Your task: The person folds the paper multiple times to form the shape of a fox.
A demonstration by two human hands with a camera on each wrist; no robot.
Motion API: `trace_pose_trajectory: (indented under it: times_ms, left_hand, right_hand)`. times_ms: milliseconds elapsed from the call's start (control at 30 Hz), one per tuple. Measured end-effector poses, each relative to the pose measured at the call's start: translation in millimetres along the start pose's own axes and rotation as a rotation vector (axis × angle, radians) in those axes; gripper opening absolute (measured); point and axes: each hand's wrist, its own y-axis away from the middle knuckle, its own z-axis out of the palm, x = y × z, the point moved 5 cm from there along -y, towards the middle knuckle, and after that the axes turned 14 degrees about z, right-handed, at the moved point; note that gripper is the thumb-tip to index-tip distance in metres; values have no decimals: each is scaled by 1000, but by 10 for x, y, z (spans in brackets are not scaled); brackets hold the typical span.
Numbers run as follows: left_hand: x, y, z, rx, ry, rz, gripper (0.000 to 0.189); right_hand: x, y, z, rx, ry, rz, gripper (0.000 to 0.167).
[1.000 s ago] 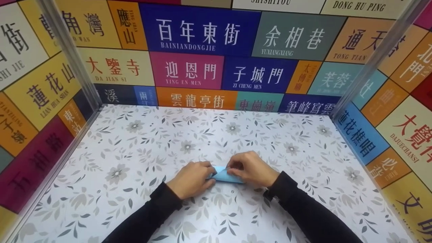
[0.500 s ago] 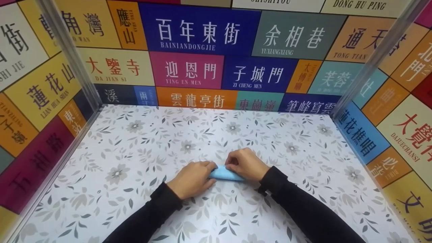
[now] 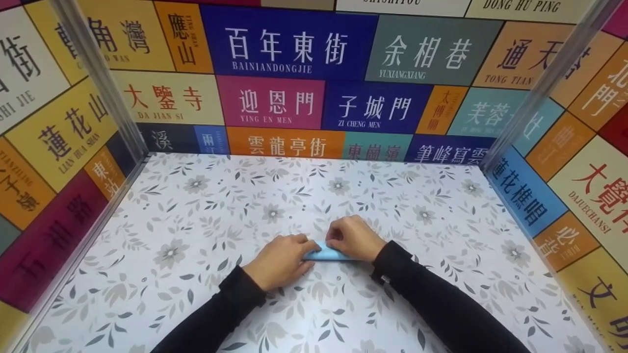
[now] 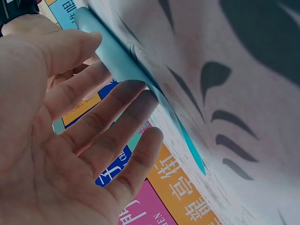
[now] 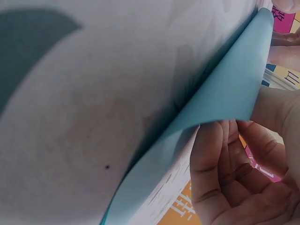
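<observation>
A light blue sheet of paper [image 3: 334,253], rolled or folded over into a narrow strip, lies on the table between the two hands. At its left end the left hand [image 3: 279,261] rests with fingers extended; in the left wrist view the fingertips [image 4: 149,96] press along the paper [image 4: 110,51] and the thumb overlaps it. The right hand [image 3: 357,238] pinches the paper's upper edge between thumb and fingers. Seen from the right wrist, the paper [image 5: 229,79] curves up off the table, its underside showing beside the fingers [image 5: 208,150].
The tabletop [image 3: 235,191] has a white cover printed with grey flowers and leaves. Panels of colourful Chinese street signs [image 3: 289,44] stand behind it and on both sides, joined by clear corner strips [image 3: 105,83]. Black sleeves [image 3: 431,294] cover both forearms.
The right hand has shifted a little to the left along the paper. The raised pointed flap seen earlier has been turned down, and the strip looks narrower. The left hand stays almost in place.
</observation>
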Motion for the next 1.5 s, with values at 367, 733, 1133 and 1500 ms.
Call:
trace_pose_trajectory:
  times_ms: [367, 733, 1133, 1500]
  left_hand:
    - [-2, -8, -8, -17, -16, -3, 29]
    - [10, 3, -21, -29, -21, 2, 29]
    - [-17, 7, 0, -36, -1, -17, 28]
    - [-22, -1, 14, -34, -16, -18, 29]
  right_hand:
    - [10, 2, 12, -13, -11, 11, 8]
    - [0, 28, 20, -4, -14, 20, 8]
    - [1, 61, 38, 19, -26, -2, 9]
    - [-4, 62, 31, 13, -36, -5, 8]
